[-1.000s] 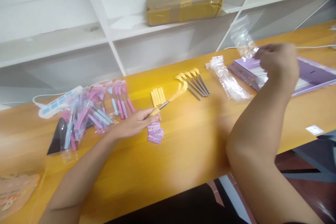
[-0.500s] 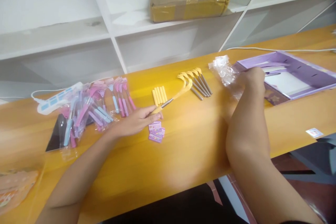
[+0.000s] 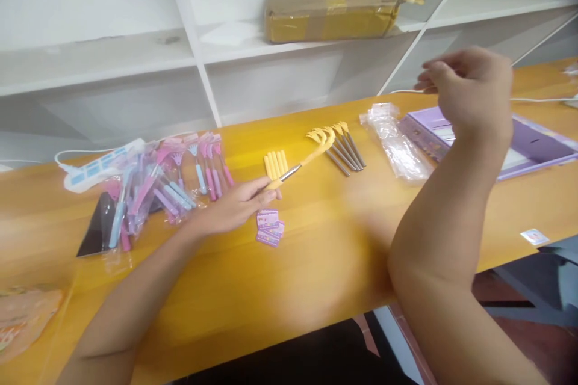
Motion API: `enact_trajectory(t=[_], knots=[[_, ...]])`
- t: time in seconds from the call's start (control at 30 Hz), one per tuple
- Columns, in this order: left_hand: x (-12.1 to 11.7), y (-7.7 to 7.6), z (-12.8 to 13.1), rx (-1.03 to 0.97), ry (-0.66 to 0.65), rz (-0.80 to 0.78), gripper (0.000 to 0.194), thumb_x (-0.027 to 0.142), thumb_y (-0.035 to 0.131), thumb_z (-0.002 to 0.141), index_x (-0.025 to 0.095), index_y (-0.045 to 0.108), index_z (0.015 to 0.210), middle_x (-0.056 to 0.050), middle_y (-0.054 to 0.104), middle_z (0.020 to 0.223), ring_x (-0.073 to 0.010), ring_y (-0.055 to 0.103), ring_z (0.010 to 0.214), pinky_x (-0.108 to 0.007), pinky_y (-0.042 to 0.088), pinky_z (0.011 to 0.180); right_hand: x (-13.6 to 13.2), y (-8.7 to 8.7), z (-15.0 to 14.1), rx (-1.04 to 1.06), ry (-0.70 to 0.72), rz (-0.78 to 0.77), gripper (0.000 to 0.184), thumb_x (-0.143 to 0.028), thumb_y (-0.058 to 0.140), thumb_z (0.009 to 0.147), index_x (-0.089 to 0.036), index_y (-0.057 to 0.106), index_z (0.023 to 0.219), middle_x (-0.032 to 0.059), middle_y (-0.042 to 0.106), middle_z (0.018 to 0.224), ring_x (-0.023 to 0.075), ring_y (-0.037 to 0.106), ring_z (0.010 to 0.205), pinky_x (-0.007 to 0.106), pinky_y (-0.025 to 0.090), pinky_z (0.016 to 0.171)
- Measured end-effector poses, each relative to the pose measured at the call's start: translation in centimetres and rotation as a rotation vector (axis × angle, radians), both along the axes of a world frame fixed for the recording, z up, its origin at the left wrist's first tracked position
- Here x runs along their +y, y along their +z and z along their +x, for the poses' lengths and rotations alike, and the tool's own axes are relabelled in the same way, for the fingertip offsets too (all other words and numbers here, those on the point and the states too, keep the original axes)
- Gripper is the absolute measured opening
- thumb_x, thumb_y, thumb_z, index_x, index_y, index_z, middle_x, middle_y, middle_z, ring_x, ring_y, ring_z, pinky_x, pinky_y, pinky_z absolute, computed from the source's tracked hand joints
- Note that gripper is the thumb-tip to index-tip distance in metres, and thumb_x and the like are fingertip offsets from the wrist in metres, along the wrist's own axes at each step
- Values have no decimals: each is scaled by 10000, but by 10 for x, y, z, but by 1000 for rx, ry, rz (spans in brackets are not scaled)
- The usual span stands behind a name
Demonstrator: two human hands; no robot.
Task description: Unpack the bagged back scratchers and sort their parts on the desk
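My left hand (image 3: 241, 204) is closed round the yellow handle of a back scratcher (image 3: 291, 173). Its metal shaft and yellow claw head point up and to the right. Just below that hand lie several small purple cards (image 3: 270, 228). Yellow handle tubes (image 3: 276, 163) sit in a row behind it, and several more back scratchers (image 3: 347, 149) with bare metal shafts lie to the right. My right hand (image 3: 474, 90) is raised above the purple box (image 3: 537, 171), fingers curled together. Whatever it may hold is hidden.
At the left, bagged pink, blue and purple back scratchers (image 3: 153, 192) are piled near a power strip (image 3: 106, 165). Clear plastic bags (image 3: 397, 144) lie beside the purple box. A taped carton (image 3: 334, 15) stands on the shelf behind. A small sticker (image 3: 535, 236) is near the table edge.
My right hand has risen up and to the right, away from the plastic bags and the near side of the purple box. My left hand still holds the yellow back scratcher.
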State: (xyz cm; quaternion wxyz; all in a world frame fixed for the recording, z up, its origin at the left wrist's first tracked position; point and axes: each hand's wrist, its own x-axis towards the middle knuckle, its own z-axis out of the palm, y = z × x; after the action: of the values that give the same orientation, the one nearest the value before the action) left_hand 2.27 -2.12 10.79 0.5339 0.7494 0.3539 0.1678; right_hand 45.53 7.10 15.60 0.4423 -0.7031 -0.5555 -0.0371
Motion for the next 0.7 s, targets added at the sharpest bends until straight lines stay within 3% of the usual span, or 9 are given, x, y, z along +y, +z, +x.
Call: enact_trajectory(t=[0.07, 0.13, 0.23, 0.3, 0.37, 0.53, 0.6, 0.7], knots=[[-1, 3, 0, -19, 31, 14, 347, 535, 480, 1108, 218, 621, 1125, 18, 445, 768, -141, 411, 680, -300, 350, 629, -17, 17, -38, 159, 294, 22, 158, -152, 657, 1016, -103, 785, 1096, 143, 772, 934, 102, 692, 774, 252, 503, 717], [-3, 5, 0, -44, 76, 37, 347, 540, 481, 1103, 215, 594, 1063, 24, 418, 780, -136, 391, 682, -293, 338, 624, -29, 26, -76, 193, 629, -131, 73, -221, 748, 962, -158, 767, 993, 62, 747, 863, 96, 671, 768, 242, 486, 700], [-3, 5, 0, -42, 134, 102, 369, 554, 497, 1091, 216, 527, 946, 29, 406, 804, -127, 376, 691, -280, 336, 622, -36, 22, -132, 93, 1172, -441, 277, -445, 853, 875, -191, 745, 855, -4, 697, 772, 97, 602, 686, 247, 458, 636], [-2, 4, 0, 14, 177, 197, 362, 530, 523, 1078, 214, 514, 901, 27, 442, 810, -127, 400, 702, -276, 348, 630, -39, 10, -167, 64, 1356, -507, 377, -513, 832, 895, -195, 687, 755, -34, 618, 687, 85, 509, 616, 250, 399, 582], [-1, 2, -1, 91, 239, 327, 287, 449, 543, 1063, 210, 555, 903, 20, 514, 809, -135, 455, 718, -280, 365, 645, -43, -5, -200, 100, 1404, -472, 453, -523, 768, 962, -189, 626, 691, -41, 563, 649, 82, 447, 599, 255, 352, 565], [9, -4, -9, 373, 444, 629, 131, 289, 541, 1018, 209, 594, 929, -13, 620, 771, -184, 540, 701, -326, 362, 656, -56, -37, -252, 232, 1335, -334, 392, -429, 560, 1084, -178, 721, 830, 10, 705, 803, 111, 590, 731, 252, 418, 670], [15, -9, -14, 451, 506, 735, 50, 242, 535, 1010, 210, 572, 998, -51, 677, 875, -210, 584, 747, -340, 382, 677, -59, -44, -260, 249, 1302, -313, 419, -427, 528, 1088, -178, 676, 785, 2, 685, 771, 106, 566, 696, 252, 401, 656], [25, -18, -22, 458, 557, 862, 195, 150, 529, 972, 221, 545, 1152, -95, 721, 1103, -231, 650, 882, -355, 448, 757, -61, -50, -266, 253, 1247, -286, 467, -440, 502, 1088, -188, 567, 700, -29, 559, 651, 94, 457, 609, 260, 343, 614]])
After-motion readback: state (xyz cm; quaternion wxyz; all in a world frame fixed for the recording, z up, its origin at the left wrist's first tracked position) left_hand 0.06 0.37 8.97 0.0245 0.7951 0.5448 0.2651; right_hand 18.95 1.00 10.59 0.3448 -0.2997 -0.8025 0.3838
